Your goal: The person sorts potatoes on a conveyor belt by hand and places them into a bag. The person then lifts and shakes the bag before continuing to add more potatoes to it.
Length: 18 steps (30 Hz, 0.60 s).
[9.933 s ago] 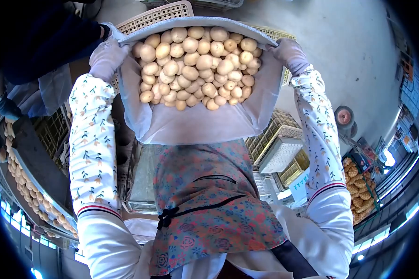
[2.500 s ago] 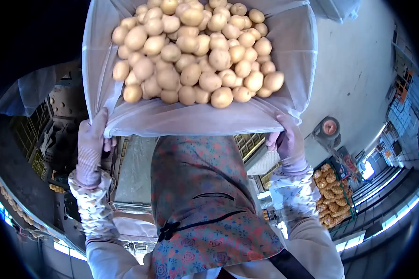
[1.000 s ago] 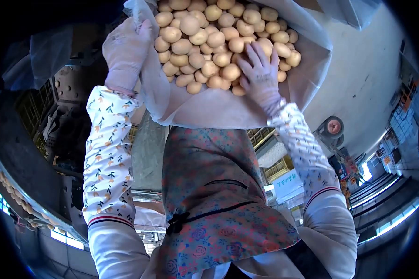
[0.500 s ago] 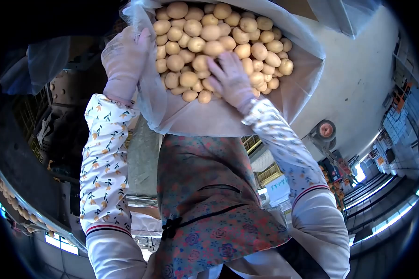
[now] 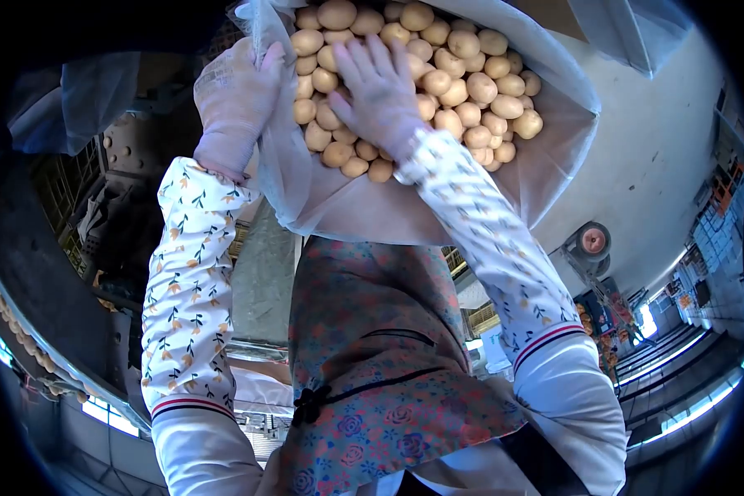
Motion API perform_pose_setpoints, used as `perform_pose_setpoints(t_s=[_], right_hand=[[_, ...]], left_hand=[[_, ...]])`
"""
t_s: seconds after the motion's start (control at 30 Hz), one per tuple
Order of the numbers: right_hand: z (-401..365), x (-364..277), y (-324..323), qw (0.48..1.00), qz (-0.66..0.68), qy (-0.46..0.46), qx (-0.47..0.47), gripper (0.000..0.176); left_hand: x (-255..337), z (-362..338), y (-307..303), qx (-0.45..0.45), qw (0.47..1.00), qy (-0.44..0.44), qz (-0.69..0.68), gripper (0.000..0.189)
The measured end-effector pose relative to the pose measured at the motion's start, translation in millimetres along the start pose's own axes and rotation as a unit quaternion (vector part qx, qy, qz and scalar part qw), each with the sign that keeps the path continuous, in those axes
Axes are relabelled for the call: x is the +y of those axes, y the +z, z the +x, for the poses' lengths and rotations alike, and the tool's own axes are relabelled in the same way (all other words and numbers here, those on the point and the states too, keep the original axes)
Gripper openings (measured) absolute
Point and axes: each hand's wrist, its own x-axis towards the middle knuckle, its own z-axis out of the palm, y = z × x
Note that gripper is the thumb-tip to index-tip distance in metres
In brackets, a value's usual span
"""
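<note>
Many round, pale yellow-brown potatoes (image 5: pixel 481 87) fill a box lined with a translucent plastic bag (image 5: pixel 372 211) at the top of the view. My left hand (image 5: pixel 238 103), in a thin light glove, is closed on the bag's edge at the box's left side. My right hand (image 5: pixel 379 95), gloved likewise, lies on the potatoes left of the middle, palm down, its fingers spread and pointing away from me. No potato shows enclosed in it.
Dark machinery (image 5: pixel 58 264) with a curved edge stands at the left, and small round items line that edge. A wheel (image 5: pixel 593 240) is on the grey floor (image 5: pixel 636 157) at the right. Another plastic-lined box (image 5: pixel 628 37) is at the upper right.
My right hand has moved left and away from me across the potatoes. My left hand still grips the bag. The whole view has shifted slightly.
</note>
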Motion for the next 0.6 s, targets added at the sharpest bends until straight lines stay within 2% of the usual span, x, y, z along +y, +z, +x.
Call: perform_pose_setpoints(t_s=[0.07, 0.13, 0.2, 0.23, 0.33, 0.4, 0.5, 0.6], right_hand=[[-39.9, 16.7, -13.9, 0.998, 0.042, 0.022, -0.033, 0.056], [-86.8, 28.3, -23.3, 0.986, 0.150, 0.040, -0.069, 0.049], [-114.5, 36.9, -34.0, 0.987, 0.093, 0.036, -0.129, 0.050], [-110.7, 31.0, -44.9, 0.990, 0.046, 0.047, -0.127, 0.046], [-54.3, -2.0, -66.0, 0.960, 0.171, 0.042, -0.216, 0.040], [-24.5, -38.9, -26.9, 0.967, 0.173, -0.039, -0.182, 0.040], [-20.1, -56.8, 39.6, 0.986, 0.108, -0.085, -0.097, 0.040], [-47.3, -23.1, 11.0, 0.967, 0.211, -0.071, -0.123, 0.037]], left_hand=[[1.4, -3.6, -1.0, -0.007, 1.000, -0.006, -0.014, 0.036], [5.3, -2.3, -3.9, -0.008, 1.000, -0.007, -0.022, 0.036], [4.8, 0.0, -2.3, -0.012, 0.999, -0.011, -0.035, 0.036], [3.1, -0.2, -0.6, -0.016, 0.999, -0.015, -0.038, 0.036], [5.0, 0.8, 0.9, -0.005, 1.000, 0.000, 0.011, 0.036], [6.4, -0.1, -1.9, -0.004, 1.000, -0.002, -0.018, 0.036], [3.3, 0.3, -2.9, 0.004, 1.000, 0.008, -0.019, 0.037], [0.8, -1.4, -0.9, 0.013, 1.000, 0.010, -0.023, 0.038]])
